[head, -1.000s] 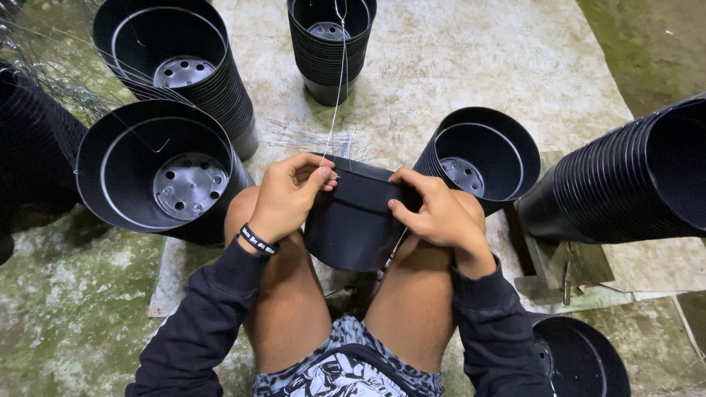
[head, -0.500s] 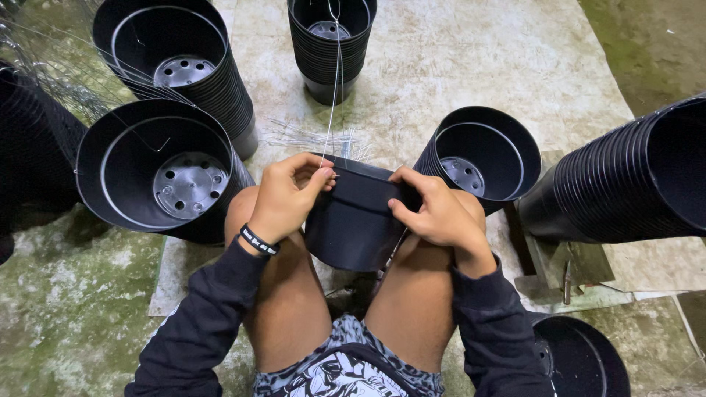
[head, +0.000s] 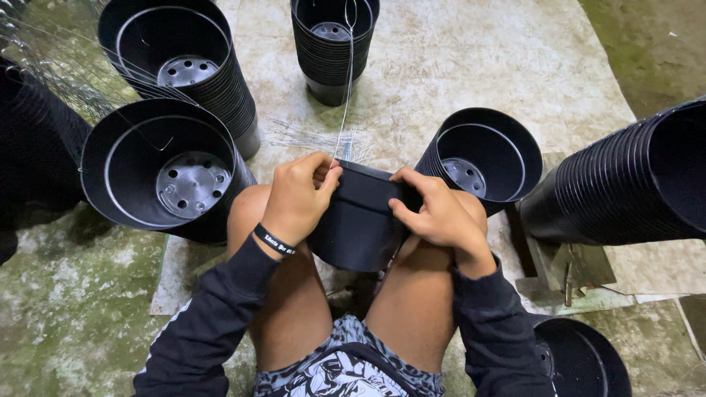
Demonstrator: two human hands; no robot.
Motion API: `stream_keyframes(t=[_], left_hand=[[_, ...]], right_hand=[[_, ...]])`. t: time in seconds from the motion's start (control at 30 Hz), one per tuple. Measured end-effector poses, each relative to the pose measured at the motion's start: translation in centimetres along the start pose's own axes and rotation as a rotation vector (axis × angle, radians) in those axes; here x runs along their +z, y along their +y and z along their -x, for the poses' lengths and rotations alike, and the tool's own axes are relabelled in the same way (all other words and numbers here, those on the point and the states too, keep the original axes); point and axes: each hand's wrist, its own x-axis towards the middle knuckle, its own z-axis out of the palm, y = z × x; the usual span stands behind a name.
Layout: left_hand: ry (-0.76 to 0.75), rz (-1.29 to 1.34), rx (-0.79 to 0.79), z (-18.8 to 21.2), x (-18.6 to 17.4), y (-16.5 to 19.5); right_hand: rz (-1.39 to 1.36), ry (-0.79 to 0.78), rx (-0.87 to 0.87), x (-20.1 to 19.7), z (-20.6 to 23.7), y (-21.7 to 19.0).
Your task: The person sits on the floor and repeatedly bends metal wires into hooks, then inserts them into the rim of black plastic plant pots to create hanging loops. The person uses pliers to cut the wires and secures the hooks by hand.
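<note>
Both hands [head: 368,202] clamped on black pot [head: 360,220] between knees, wire [head: 344,95] at rim.

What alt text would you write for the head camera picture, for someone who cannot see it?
Seen from above, a seated person's left hand and right hand hold a black plastic pot between bare knees, the left hand pinching a thin wire at its rim. Stacks of black pots stand around on the concrete floor.
</note>
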Motion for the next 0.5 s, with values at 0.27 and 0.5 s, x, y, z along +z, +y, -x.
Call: stream_keyframes(t=[0.27,0.5], left_hand=[[0.051,0.098,-0.142,0.7,0.8,-1.9],[0.157,0.211,-0.161,1.2,2.6,-2.9]], right_hand=[[0.064,-0.002,-0.004,0.5,-0.1,-0.2],[0.114,0.013,0.01,0.7,-0.2,-0.7]])
